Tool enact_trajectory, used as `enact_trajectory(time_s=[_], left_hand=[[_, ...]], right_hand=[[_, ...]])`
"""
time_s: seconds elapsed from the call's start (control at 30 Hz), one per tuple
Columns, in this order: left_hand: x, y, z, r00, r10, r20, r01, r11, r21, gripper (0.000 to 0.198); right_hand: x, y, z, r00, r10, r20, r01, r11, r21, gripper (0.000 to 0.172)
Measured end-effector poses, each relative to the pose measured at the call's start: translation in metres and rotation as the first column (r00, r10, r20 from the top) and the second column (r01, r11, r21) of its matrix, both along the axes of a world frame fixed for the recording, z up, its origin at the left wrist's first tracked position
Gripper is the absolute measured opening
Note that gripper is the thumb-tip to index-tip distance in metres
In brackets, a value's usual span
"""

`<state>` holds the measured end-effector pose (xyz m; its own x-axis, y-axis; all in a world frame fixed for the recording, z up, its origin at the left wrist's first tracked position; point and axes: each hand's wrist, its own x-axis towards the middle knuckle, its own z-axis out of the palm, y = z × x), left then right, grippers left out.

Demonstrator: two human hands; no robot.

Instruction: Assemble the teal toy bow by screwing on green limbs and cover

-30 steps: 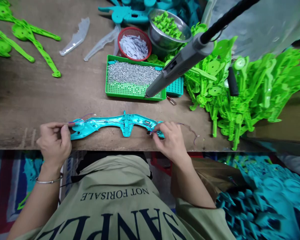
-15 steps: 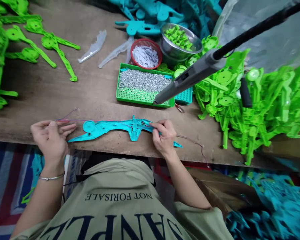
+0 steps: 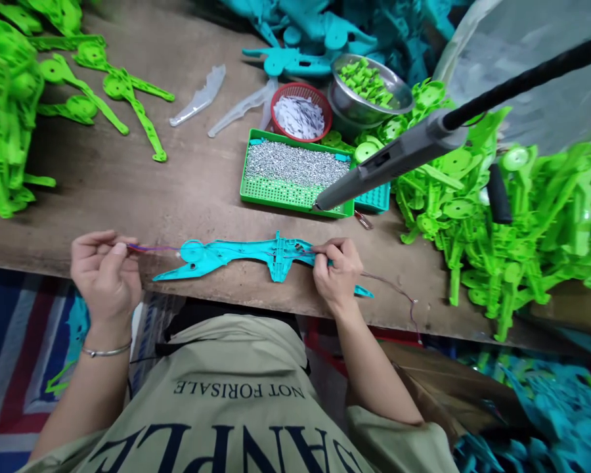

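Note:
A bow-shaped turquoise plastic shell lies hollow side up near the table's front edge. Thin red and blue wires run along it, and their left part stretches past its round end. My left hand pinches that wire end, clear of the shell's left side. On the shell's right part rests my right hand, its fingers closed on the shell and pressing the wires there. A loose dark wire tail trails from the right hand over the table edge.
Behind the shell stands a green tray of small metal screws. An electric screwdriver hangs above it. Further back are a red basket of white pieces and a steel bowl of green parts. Green shells pile up at right.
My left hand has closed its fingers on the wires, pulling their end straight out to the left. My right hand stays on the shell. The whole view has shifted slightly.

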<state>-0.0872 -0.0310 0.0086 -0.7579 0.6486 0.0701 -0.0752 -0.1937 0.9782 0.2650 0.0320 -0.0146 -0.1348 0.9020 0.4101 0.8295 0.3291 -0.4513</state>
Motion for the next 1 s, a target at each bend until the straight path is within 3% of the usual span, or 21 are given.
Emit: enact_trajectory(time_s=[0.13, 0.23, 0.37, 0.4, 0.47, 0.57, 0.63, 0.7, 0.8, 0.87, 1.0], left_hand=[[-0.002, -0.001, 0.003, 0.999, 0.016, 0.036, -0.019, 0.998, 0.058, 0.028], [-0.002, 0.0, -0.003, 1.0, -0.004, 0.022, 0.005, 0.999, -0.033, 0.026], [0.01, 0.002, -0.007, 0.994, -0.101, -0.035, 0.096, 0.989, -0.111, 0.022], [0.015, 0.003, -0.004, 0.989, -0.127, -0.077, 0.117, 0.985, -0.129, 0.021], [0.028, 0.004, 0.005, 0.961, -0.195, -0.197, 0.161, 0.971, -0.175, 0.017], [0.048, 0.002, 0.026, 0.85, -0.324, -0.415, 0.26, 0.944, -0.205, 0.009], [0.058, 0.0, 0.038, 0.764, -0.387, -0.516, 0.345, 0.921, -0.181, 0.007], [0.058, 0.004, 0.044, 0.714, -0.426, -0.555, 0.416, 0.896, -0.153, 0.011], [0.038, 0.038, 0.041, 0.706, -0.402, -0.582, 0.378, 0.91, -0.17, 0.023], [0.012, 0.08, 0.031, 0.688, -0.28, -0.67, 0.154, 0.958, -0.242, 0.027], [-0.039, 0.172, 0.005, 0.704, -0.281, -0.652, -0.006, 0.916, -0.401, 0.042]], right_hand=[[-0.003, 0.004, -0.004, 0.989, -0.028, 0.144, 0.036, 0.998, -0.051, 0.027], [0.003, 0.009, -0.007, 0.975, -0.065, 0.213, 0.077, 0.996, -0.052, 0.025], [0.004, 0.012, 0.012, 0.975, -0.123, 0.183, 0.124, 0.992, 0.006, 0.018], [-0.003, 0.01, 0.023, 0.987, -0.085, 0.133, 0.082, 0.996, 0.033, 0.019], [-0.028, 0.005, 0.047, 0.994, 0.107, -0.002, -0.106, 0.99, 0.089, 0.025], [-0.083, -0.003, 0.075, 0.858, 0.504, -0.099, -0.501, 0.864, 0.057, 0.039], [-0.115, -0.006, 0.079, 0.797, 0.6, -0.065, -0.603, 0.798, -0.018, 0.052], [-0.134, -0.004, 0.075, 0.771, 0.627, -0.113, -0.636, 0.766, -0.087, 0.046], [-0.132, 0.002, 0.07, 0.787, 0.546, -0.289, -0.605, 0.774, -0.185, 0.038], [-0.121, 0.007, 0.073, 0.814, 0.445, -0.372, -0.548, 0.801, -0.24, 0.035], [-0.106, 0.015, 0.076, 0.847, 0.363, -0.388, -0.484, 0.828, -0.282, 0.032]])
